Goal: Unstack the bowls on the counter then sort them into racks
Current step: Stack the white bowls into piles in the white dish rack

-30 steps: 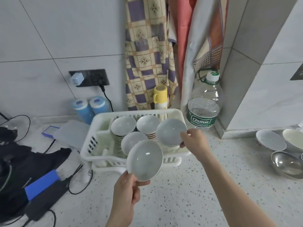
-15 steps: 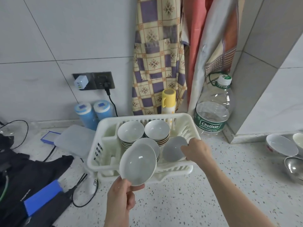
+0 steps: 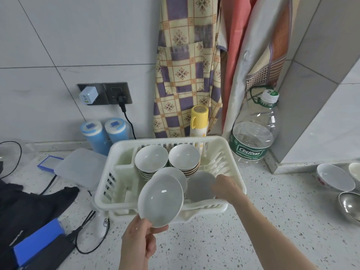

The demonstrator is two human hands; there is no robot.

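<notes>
A white bowl [image 3: 161, 199] is pinched at its near rim by the left hand [image 3: 139, 243], thumb on the inner face, and is held tilted above the front wall of the white dish rack [image 3: 109, 176]. A second bowl [image 3: 201, 187] is seated in the rack's front right corner and is grasped at its right edge by the right hand [image 3: 227, 189], whose fingers are curled over the rim. Two stacks of bowls [image 3: 167, 160] are ranged along the rack's back, with another bowl partly hidden behind the raised one. Further bowls [image 3: 335, 177] are noted on the speckled counter [image 3: 214, 240] well to the right, and a water bottle [image 3: 253, 129] is stood behind the rack.
</notes>
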